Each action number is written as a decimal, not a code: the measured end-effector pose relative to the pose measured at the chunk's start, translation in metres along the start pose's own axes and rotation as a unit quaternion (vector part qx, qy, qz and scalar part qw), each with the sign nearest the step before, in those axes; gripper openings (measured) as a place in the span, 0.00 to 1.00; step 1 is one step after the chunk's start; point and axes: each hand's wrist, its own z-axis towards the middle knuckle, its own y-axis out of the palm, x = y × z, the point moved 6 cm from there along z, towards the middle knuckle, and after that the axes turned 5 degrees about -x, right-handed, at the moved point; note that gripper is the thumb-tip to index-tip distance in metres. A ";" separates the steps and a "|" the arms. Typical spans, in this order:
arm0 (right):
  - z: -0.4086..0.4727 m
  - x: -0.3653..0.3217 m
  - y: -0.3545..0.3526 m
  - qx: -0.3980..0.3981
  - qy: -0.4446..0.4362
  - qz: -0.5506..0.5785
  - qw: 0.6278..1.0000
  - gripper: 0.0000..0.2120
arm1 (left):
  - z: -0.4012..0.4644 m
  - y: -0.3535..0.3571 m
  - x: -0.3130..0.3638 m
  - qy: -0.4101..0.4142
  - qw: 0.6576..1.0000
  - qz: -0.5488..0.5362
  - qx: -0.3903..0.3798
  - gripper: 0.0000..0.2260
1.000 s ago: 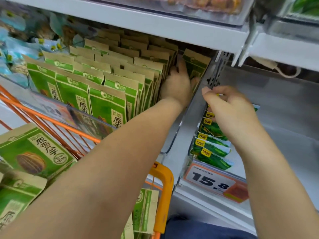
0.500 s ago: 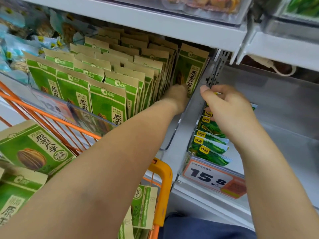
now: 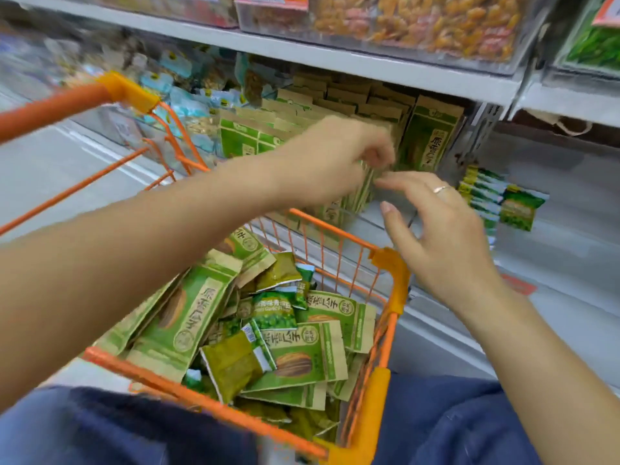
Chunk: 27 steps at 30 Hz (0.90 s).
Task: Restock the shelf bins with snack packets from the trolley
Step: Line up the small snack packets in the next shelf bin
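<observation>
- Left hand (image 3: 332,159): raised in front of the shelf bin (image 3: 339,216) at about 12 o'clock in the view. Its fingers (image 3: 379,156) are curled inward, tips close together. Motion blur hides whether they pinch a packet edge; I cannot tell.
- Right hand (image 3: 436,229): just below and to the 4 o'clock side of the left hand. Its fingers are straight and slightly spread, holding nothing. The index fingertip nearly meets the left fingertips. A ring (image 3: 440,188) sits on one finger.
- Shelf packets (image 3: 255,135): green and tan snack packets standing upright in rows inside the bin, behind the left hand. One packet (image 3: 431,135) stands at the right end of the rows, its printed face fully visible.
- Trolley (image 3: 391,286): orange wire basket at 6 o'clock, directly below both arms and touching or just beside the shelf front.
- Trolley packets (image 3: 302,354): a loose heap of the same green and tan packets, mixed with smaller dark green sachets (image 3: 235,364), lying flat and tilted at various angles.
- Small green packets (image 3: 503,199): a short row at 3 o'clock on the neighbouring shelf section, well apart from both hands.
- Upper shelf (image 3: 335,57): carries clear bins of orange-brown snacks (image 3: 436,25) at 1 o'clock.
- Blue packets (image 3: 188,102): at 10 o'clock, beside the green rows.
</observation>
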 end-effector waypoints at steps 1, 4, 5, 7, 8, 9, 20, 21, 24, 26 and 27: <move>-0.004 -0.013 0.006 -0.017 -0.028 0.011 0.999 0.14 | -0.022 -0.006 -0.009 -0.007 1.000 -0.001 -0.007 0.21; -0.018 -0.041 0.030 -0.096 -0.086 -0.001 0.992 0.15 | -0.085 -0.003 -0.052 -0.073 0.994 0.052 -0.063 0.13; -0.022 -0.046 0.039 -0.130 -0.091 -0.006 0.987 0.16 | -0.105 0.001 -0.065 -0.089 0.989 0.069 -0.092 0.12; -0.026 -0.050 0.053 -0.184 -0.079 -0.011 0.980 0.16 | -0.134 0.012 -0.086 -0.119 0.980 0.068 -0.143 0.12; -0.027 -0.051 0.058 -0.204 -0.069 -0.015 0.976 0.15 | -0.144 0.018 -0.094 -0.135 0.975 0.071 -0.164 0.13; -0.028 -0.051 0.062 -0.218 -0.063 -0.019 0.974 0.14 | -0.152 0.025 -0.102 -0.147 0.968 0.090 -0.180 0.14; -0.020 -0.054 0.069 -0.249 -0.040 0.003 0.968 0.12 | -0.137 0.036 -0.132 -0.158 0.972 0.110 -0.135 0.03; -0.019 -0.053 0.067 -0.241 -0.025 0.036 0.970 0.12 | -0.135 0.028 -0.125 -0.158 0.980 0.043 -0.112 0.03; -0.017 -0.054 0.064 -0.252 0.053 0.234 0.938 0.20 | -0.122 -0.001 -0.094 -0.108 0.994 -0.031 -0.016 0.07; -0.016 -0.057 0.066 -0.271 0.104 0.336 0.896 0.24 | -0.111 -0.013 -0.072 -0.078 0.994 -0.048 0.051 0.07; -0.015 -0.056 0.065 -0.267 0.113 0.356 0.888 0.22 | -0.106 -0.016 -0.064 -0.074 0.992 -0.060 0.082 0.06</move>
